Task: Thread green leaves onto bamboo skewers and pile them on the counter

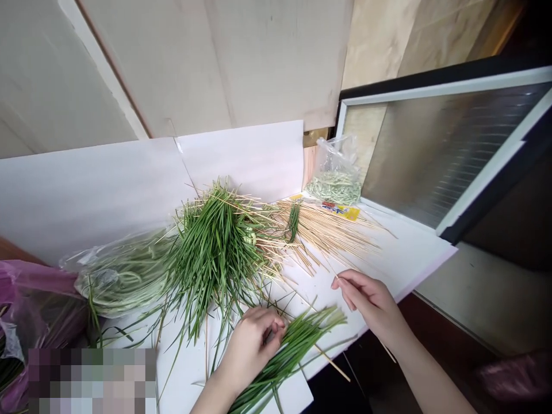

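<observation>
R hand (362, 294) has thumb & fingertips closed on a thin stick (389, 352), held over the white table (409, 250) nr its edge. L hand (252, 345), fingers curled, rests against a bunch of green stalks (302, 340) lying in front; can't tell if it grips any. Behind: leafy pile (215, 236), w/ loose sticks (340, 233) to its R.

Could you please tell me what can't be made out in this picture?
In the head view:
Left hand: fingers curled under, grip unclear.
Nearer green stalks: lower ends cut off by the bottom edge.
Thin stick: middle hidden behind the right hand.
Purple bag: contents obscured by plastic and the left edge.
Yellow label: print too small to read.
</observation>
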Demonstrator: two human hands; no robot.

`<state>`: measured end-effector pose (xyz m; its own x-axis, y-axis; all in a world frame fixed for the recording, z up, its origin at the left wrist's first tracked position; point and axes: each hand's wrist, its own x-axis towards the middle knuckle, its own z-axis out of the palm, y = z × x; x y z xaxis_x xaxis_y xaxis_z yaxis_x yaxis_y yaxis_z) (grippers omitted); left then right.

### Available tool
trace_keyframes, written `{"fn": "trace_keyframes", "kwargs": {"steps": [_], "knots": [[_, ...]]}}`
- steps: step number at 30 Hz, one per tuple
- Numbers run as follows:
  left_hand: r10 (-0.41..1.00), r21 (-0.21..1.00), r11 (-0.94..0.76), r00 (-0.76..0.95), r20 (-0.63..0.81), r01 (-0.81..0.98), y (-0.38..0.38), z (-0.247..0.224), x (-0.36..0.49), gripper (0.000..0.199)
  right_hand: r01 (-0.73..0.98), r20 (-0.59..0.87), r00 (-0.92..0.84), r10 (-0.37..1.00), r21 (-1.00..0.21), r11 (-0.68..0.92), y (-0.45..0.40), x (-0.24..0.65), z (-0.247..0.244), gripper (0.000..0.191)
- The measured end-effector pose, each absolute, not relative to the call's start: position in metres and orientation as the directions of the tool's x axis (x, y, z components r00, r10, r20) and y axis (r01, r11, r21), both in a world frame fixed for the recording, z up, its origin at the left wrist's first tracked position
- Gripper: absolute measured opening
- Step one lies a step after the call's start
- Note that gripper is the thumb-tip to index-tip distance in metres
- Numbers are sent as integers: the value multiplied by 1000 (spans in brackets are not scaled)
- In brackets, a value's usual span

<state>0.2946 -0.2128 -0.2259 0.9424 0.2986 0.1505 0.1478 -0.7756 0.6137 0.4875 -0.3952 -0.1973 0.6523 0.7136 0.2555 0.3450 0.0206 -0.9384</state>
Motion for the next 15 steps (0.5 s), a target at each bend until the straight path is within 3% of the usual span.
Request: {"fn": "trace_keyframes", "kwargs": {"steps": [9, 11, 15], "knots": [[258, 256, -941, 959, 118, 222, -228, -218, 323, 17, 401, 264, 674, 690, -915, -42, -403, 499, -191, 28], [246, 247, -944, 966, 79, 220, -234, -218, 337, 14, 410, 261, 666, 698, -911, -51, -404, 500, -191, 28], [287, 366, -895, 958, 30, 256, -238, -223, 355, 9, 430, 256, 621, 741, -902, -49, -406, 500, -190, 28]]}}
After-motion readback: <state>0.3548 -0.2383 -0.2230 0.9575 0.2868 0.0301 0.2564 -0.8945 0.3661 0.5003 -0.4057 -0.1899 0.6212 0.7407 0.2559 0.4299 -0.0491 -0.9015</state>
